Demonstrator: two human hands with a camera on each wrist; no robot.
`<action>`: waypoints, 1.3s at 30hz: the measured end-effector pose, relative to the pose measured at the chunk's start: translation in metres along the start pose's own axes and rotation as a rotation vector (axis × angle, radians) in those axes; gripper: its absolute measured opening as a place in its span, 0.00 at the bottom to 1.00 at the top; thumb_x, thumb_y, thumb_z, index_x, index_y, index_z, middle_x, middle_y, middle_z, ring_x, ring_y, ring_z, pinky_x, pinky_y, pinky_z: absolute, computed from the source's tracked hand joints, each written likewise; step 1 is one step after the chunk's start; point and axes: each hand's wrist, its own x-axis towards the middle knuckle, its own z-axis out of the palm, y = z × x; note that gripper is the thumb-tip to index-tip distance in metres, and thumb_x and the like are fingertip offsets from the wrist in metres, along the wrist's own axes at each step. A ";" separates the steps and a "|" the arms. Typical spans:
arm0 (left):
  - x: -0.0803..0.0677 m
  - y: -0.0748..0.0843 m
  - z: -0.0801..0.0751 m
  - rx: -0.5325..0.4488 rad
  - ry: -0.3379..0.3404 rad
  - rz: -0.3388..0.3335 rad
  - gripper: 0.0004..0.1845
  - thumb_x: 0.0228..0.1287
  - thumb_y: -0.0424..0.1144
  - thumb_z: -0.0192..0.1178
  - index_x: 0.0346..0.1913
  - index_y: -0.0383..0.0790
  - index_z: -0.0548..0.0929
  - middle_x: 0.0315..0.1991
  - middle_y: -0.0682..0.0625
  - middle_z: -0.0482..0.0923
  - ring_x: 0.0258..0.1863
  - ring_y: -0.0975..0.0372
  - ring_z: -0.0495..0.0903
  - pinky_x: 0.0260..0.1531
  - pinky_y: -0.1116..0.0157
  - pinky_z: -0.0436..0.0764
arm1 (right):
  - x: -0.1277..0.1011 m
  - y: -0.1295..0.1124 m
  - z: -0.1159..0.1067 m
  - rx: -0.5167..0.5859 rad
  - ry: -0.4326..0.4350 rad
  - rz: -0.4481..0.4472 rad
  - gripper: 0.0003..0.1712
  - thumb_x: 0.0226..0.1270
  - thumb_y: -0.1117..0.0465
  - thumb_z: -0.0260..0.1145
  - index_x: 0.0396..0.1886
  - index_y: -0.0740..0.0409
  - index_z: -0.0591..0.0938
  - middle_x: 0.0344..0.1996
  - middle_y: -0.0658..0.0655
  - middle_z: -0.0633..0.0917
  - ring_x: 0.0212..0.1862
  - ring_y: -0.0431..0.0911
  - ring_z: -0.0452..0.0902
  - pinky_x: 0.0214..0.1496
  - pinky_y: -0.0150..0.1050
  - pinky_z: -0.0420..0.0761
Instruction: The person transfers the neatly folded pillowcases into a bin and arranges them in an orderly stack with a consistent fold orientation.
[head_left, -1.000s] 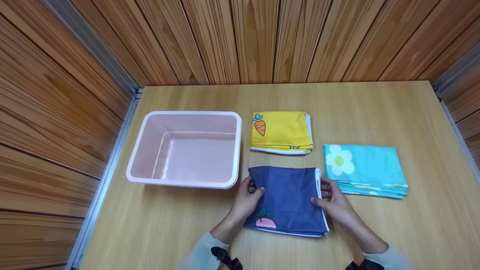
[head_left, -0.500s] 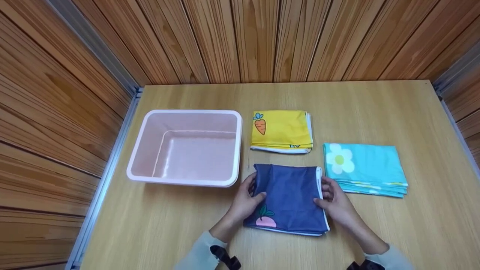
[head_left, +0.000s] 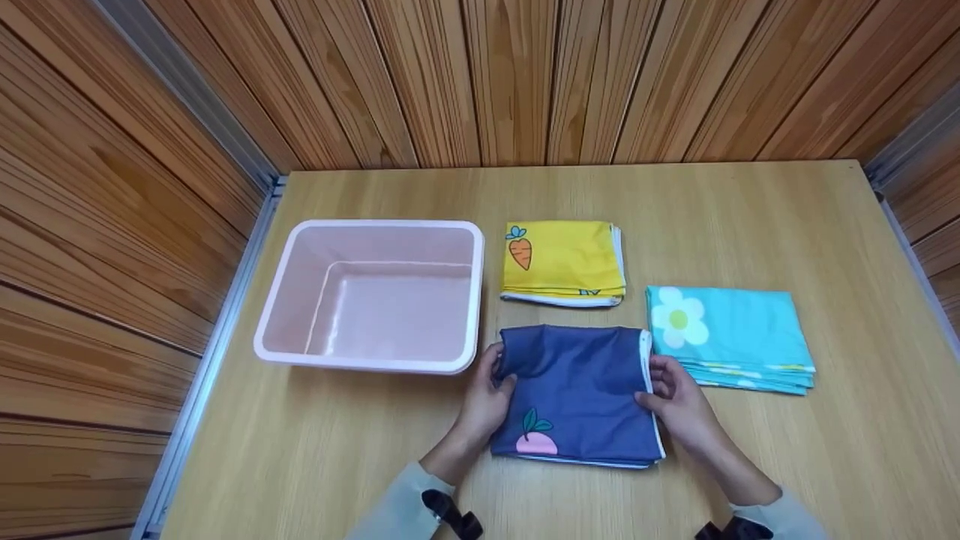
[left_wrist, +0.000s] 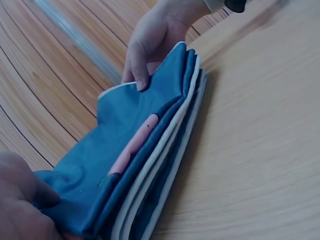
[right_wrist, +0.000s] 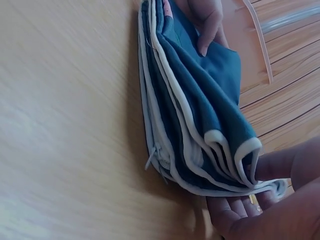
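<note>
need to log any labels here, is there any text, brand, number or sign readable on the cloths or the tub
None: no words, brands or numbers can be read in any view.
Dark blue cloth: a pink fruit picture only.
Yellow cloth: a carrot picture only.
Turquoise cloth: a flower picture only.
Pink tub: plain.

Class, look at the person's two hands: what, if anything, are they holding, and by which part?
Both grip the folded dark blue cloth: the left hand pinches its left edge, the right hand its white-trimmed right edge, thumbs on top, fingers beneath.
</note>
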 end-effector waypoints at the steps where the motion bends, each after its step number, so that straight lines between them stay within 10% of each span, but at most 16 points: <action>1: 0.000 0.000 0.000 0.013 -0.003 0.000 0.28 0.70 0.21 0.52 0.71 0.31 0.66 0.72 0.30 0.65 0.74 0.40 0.61 0.73 0.44 0.59 | 0.000 0.000 0.000 0.012 0.008 -0.001 0.26 0.67 0.80 0.59 0.64 0.72 0.65 0.56 0.68 0.77 0.49 0.40 0.78 0.46 0.30 0.79; 13: 0.009 0.000 0.005 -0.052 0.020 -0.079 0.21 0.76 0.26 0.50 0.68 0.40 0.69 0.73 0.39 0.67 0.75 0.45 0.61 0.74 0.46 0.59 | 0.006 0.004 -0.005 0.115 0.061 -0.001 0.21 0.70 0.78 0.54 0.61 0.73 0.66 0.50 0.58 0.83 0.45 0.35 0.79 0.47 0.30 0.79; 19: 0.013 -0.004 0.010 -0.068 -0.013 -0.001 0.23 0.77 0.28 0.51 0.71 0.35 0.67 0.72 0.37 0.66 0.75 0.46 0.62 0.74 0.47 0.60 | 0.007 0.006 -0.005 0.156 0.120 -0.026 0.18 0.73 0.77 0.52 0.60 0.69 0.65 0.44 0.49 0.84 0.43 0.36 0.80 0.45 0.31 0.79; 28: 0.007 -0.006 0.008 0.101 -0.147 -0.027 0.45 0.74 0.36 0.60 0.83 0.49 0.45 0.82 0.44 0.45 0.81 0.48 0.46 0.77 0.46 0.51 | -0.001 0.011 -0.004 0.050 0.033 -0.122 0.40 0.76 0.70 0.58 0.80 0.61 0.49 0.73 0.69 0.64 0.71 0.50 0.67 0.58 0.21 0.70; 32: 0.007 -0.008 0.007 0.147 -0.161 0.001 0.49 0.71 0.34 0.63 0.84 0.53 0.41 0.83 0.48 0.40 0.81 0.49 0.41 0.77 0.47 0.50 | -0.003 0.017 -0.002 -0.064 -0.016 -0.204 0.54 0.74 0.65 0.64 0.84 0.47 0.38 0.82 0.65 0.46 0.80 0.62 0.42 0.79 0.45 0.55; 35: 0.008 -0.010 0.007 0.165 -0.167 0.029 0.50 0.70 0.33 0.64 0.84 0.53 0.43 0.84 0.48 0.36 0.82 0.49 0.38 0.77 0.47 0.50 | -0.004 0.019 0.000 -0.163 -0.023 -0.248 0.55 0.72 0.64 0.67 0.84 0.41 0.42 0.83 0.59 0.37 0.81 0.62 0.30 0.76 0.69 0.41; 39: 0.009 -0.011 0.008 0.174 -0.190 0.061 0.48 0.68 0.31 0.65 0.83 0.52 0.50 0.84 0.47 0.31 0.82 0.49 0.34 0.76 0.47 0.51 | -0.005 0.020 0.003 -0.235 -0.026 -0.273 0.51 0.69 0.70 0.67 0.84 0.40 0.53 0.82 0.55 0.31 0.81 0.64 0.26 0.72 0.75 0.42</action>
